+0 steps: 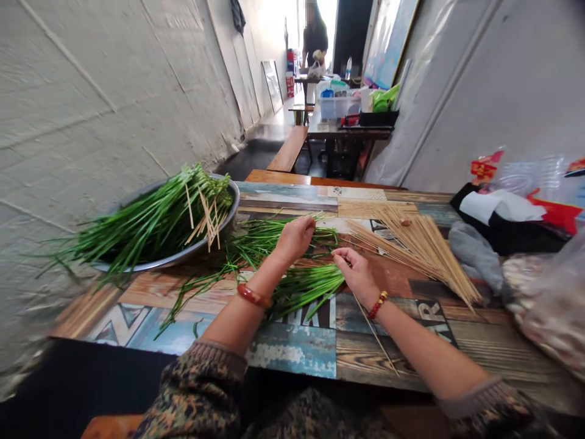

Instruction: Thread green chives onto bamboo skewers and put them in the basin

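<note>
My right hand [359, 275] pinches a thin bamboo skewer [377, 334], which slants down toward the table's near edge. Just left of those fingertips lies a bunch of green garlic chives [315, 283] on the table. My left hand [297, 236] is closed over a looser pile of chives [260, 241]; what its fingers hold is hidden. At the left, a metal basin [233, 204] is heaped with more chives, and several chive-threaded skewers [210, 222] rest on top with their bare ends sticking out. A fanned heap of bare skewers [425, 247] lies right of my hands.
Plastic bags [548, 305], a grey bag [475, 256] and a black bag with white paper [503, 207] crowd the table's right side. Behind stand a bench [289, 149] and another table with a clear plastic bin [340, 108]. A person [315, 39] stands far back.
</note>
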`<state>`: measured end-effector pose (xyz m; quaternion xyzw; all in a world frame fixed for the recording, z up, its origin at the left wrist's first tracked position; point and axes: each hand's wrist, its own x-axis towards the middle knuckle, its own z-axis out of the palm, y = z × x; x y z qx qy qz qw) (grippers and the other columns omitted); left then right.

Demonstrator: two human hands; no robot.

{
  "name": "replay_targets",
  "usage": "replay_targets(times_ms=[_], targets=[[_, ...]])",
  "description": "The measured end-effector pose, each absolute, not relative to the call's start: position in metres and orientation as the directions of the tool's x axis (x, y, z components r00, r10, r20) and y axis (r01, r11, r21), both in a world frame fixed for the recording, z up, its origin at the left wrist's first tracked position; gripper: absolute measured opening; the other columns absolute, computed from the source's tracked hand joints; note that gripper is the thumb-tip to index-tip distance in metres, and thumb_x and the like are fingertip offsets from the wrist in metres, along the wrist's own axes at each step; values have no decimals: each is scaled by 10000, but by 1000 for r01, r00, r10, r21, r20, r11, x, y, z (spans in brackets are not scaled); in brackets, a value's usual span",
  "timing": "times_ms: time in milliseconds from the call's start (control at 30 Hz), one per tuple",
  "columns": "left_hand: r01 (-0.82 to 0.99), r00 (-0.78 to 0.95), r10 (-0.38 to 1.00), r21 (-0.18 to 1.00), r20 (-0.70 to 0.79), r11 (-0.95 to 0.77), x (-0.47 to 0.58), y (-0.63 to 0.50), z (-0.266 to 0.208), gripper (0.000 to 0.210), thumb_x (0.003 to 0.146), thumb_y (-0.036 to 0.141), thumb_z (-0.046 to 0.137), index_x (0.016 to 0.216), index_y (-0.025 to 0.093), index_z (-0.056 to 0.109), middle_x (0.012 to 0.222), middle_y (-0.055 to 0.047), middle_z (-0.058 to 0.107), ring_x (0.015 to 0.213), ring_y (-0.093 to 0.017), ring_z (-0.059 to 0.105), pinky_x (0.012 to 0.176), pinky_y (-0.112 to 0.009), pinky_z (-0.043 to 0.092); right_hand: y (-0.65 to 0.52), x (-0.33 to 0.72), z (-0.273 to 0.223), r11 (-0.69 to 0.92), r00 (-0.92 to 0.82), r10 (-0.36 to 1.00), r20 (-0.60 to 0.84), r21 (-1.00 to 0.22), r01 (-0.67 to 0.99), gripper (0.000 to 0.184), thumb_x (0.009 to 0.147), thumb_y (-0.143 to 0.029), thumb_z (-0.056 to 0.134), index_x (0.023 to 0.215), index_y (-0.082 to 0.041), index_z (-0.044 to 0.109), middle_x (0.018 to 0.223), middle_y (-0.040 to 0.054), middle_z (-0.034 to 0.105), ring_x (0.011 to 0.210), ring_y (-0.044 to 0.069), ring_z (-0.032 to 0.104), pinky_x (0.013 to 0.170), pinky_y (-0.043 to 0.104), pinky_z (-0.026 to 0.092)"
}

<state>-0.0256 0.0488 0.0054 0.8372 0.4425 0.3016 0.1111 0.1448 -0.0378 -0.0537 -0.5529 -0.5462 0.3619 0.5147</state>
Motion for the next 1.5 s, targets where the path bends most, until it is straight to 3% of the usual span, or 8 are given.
replay_targets(times_ms=[133,267,400,600,933,1033,1300,1500], targets=[[629,451,832,548,322,-552,-24,19,7,149,882,204,465,912,202,611,767,-3,645,669,-130,562,625,-220,397,-41,142,-53,125,115,981,154,-965,231,247,806,-397,586,894,-182,671,824,54,695,738,182,617,621,270,459],[560,533,785,563,316,-607,-22,3,-7,168,874,201,494,860,178,660,835,-41,688,775,-153,616,705,-236,433,-44,142,-52,114,133,981,141,-975,192,283,786,-430,607,891,-174,665,786,50,687,686,173,608,591,267,461],[469,445,832,705,331,-531,-30,8,-20,149,833,167,547,835,145,694,836,-58,707,782,-155,626,729,-244,453,-42,141,-43,126,180,971,160,-974,188,333,792,-470,595,909,-166,662,770,47,676,644,160,589,571,264,452],[296,341,907,888,246,-352,-44,13,-25,140,788,160,571,783,118,704,708,-26,662,659,-116,572,615,-204,431,-37,133,-34,164,160,965,207,-956,244,320,786,-457,616,934,-181,684,778,36,666,701,167,586,626,273,458],[239,327,921,925,211,-297,-42,9,-25,100,752,216,629,711,128,651,631,9,588,573,-92,472,544,-199,367,-49,137,-37,146,102,978,180,-950,276,293,831,-406,586,1011,-196,681,875,50,697,734,176,612,636,287,484],[200,358,920,950,159,-241,-41,7,-21,133,755,243,632,731,115,659,649,0,605,586,-93,488,560,-201,382,-50,137,-28,186,73,972,222,-923,336,279,843,-368,567,1016,-185,687,813,36,685,722,170,613,662,286,488],[101,405,913,991,44,-93,-34,7,-13,184,742,277,665,827,116,681,760,-36,664,656,-110,561,623,-219,447,-48,140,-25,191,44,975,219,-919,345,242,860,-320,532,987,-202,702,905,34,731,777,175,654,708,289,503],[112,354,933,988,64,-110,-26,6,-16,170,711,283,703,770,127,669,711,-22,645,632,-107,556,602,-215,449,-46,141,-22,216,18,971,240,-902,373,220,852,-295,537,948,-217,719,945,30,741,853,188,669,795,319,503]])
